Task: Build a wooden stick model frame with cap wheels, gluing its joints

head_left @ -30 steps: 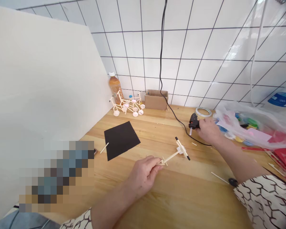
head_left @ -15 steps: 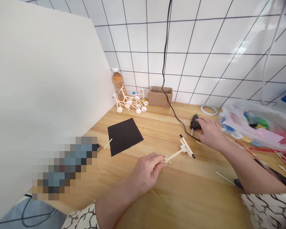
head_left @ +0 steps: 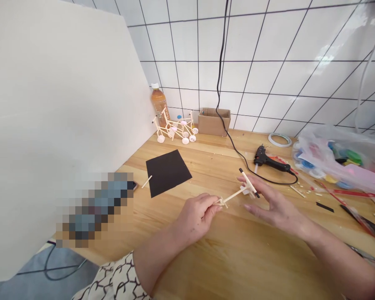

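My left hand [head_left: 196, 213] pinches the near end of a small wooden stick frame [head_left: 237, 193] that rests low over the wooden table [head_left: 237, 258]. The frame's far end carries a black-tipped crossbar and a white cap. My right hand [head_left: 273, 204] is open, fingers stretched out, right beside that crossbar end and touching it. A black glue gun [head_left: 270, 159] lies on the table behind my right hand, its cord running up the tiled wall.
A black square sheet [head_left: 168, 171] lies left of centre. Finished stick models [head_left: 175, 128], an orange drink bottle [head_left: 159, 104] and a small cardboard box [head_left: 214, 121] stand at the back. A tape roll [head_left: 279, 139] and a plastic bag of coloured bits [head_left: 340, 162] sit right. Loose sticks lie about.
My right hand let go of the glue gun and came back toward the crossbar end of the stick frame. The left hand kept its pinch.
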Available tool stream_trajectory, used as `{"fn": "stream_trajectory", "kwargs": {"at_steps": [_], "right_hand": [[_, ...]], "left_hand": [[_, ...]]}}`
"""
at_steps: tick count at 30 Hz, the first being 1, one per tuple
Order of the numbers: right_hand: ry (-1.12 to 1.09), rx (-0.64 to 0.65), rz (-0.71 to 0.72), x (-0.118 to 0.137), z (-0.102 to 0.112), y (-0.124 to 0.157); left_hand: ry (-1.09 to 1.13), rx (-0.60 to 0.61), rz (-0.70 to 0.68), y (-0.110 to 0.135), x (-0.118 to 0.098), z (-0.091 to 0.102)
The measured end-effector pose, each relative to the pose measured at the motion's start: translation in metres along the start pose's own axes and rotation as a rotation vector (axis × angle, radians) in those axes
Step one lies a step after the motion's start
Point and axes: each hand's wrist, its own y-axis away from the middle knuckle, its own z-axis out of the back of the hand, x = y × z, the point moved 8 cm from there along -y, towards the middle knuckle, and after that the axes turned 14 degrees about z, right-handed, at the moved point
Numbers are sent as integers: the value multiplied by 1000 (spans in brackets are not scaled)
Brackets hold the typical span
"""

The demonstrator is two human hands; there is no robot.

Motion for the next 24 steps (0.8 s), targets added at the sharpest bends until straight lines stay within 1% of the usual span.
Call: {"fn": "stream_trajectory", "kwargs": {"at_steps": [3, 6, 10, 14, 17, 21, 24], "right_hand": [[-13, -93, 39, -2, -5, -2], [-9, -191, 35, -6, -5, -2], [17, -268, 49, -5, -3, -3], [-22, -298, 16, -3, -2, -4], [-63, -297, -32, -5, -2, -4], [-139, -293, -103, -11, -4, -3], [-217, -296, -131, -14, -6, -3]], "left_hand": [[11, -5, 4, -1, 1, 0], [29, -15, -1, -1, 1, 1], [79, -25, -11, -2, 1, 2], [110, -19, -5, -3, 2, 2], [127, -17, -5, -4, 2, 1], [140, -62, -1, -4, 3, 3], [133, -85, 49, -3, 7, 4]]}}
